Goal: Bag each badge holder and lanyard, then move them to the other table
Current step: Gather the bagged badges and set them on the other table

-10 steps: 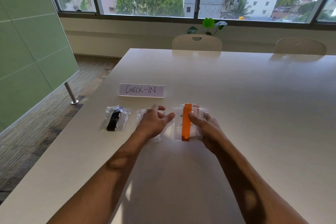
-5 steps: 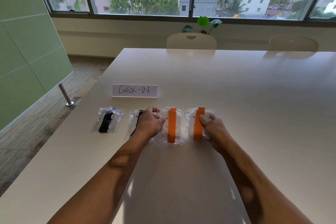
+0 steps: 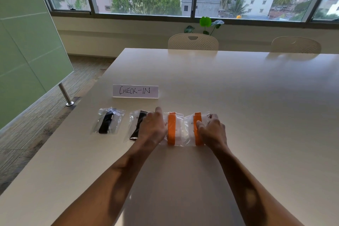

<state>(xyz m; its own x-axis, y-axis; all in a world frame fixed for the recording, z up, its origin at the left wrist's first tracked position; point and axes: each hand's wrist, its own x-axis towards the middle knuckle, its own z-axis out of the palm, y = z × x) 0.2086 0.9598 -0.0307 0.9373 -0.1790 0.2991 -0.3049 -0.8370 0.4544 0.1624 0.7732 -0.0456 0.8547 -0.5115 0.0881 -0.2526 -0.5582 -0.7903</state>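
While your left hand lies flat across two bags (middle pair), your right hand presses, fingers spread, on the orange-lanyard bag on the tabletop.

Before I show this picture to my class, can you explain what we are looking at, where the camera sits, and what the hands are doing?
The camera is worn on a person's head, looking down at their own bare hands. On the white table lie four clear bags in a row, below a CHECK-IN sign: two with black lanyards, two with orange ones. The left hand rests flat on the second black bag; the right hand rests on the far orange one. Nothing is lifted.
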